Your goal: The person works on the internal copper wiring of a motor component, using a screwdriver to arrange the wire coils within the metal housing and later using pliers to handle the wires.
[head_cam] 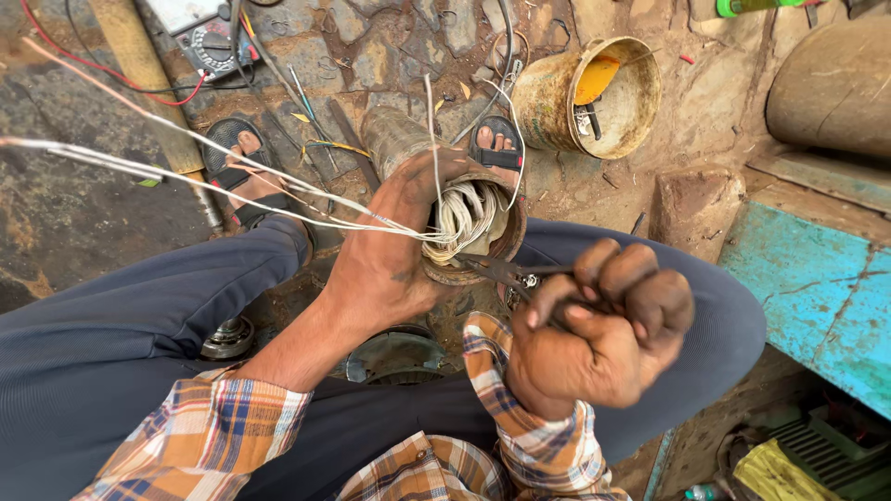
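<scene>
The rusty motor cylinder (408,148) lies between the person's knees, its open end packed with pale wire coils (469,218). The left hand (385,255) is wrapped closed around this end, and long thin wires (186,176) run out from it to the left. The right hand (603,329), a closed fist, holds pliers (506,272) touching the cylinder's rim. A dirty bucket (585,97) lies just behind the cylinder, and a blue bench (817,288) stands to its right.

A multimeter (206,37) lies on the stone floor (390,56) near the top edge, left of centre: grey casing, pale screen, round black dial.
</scene>
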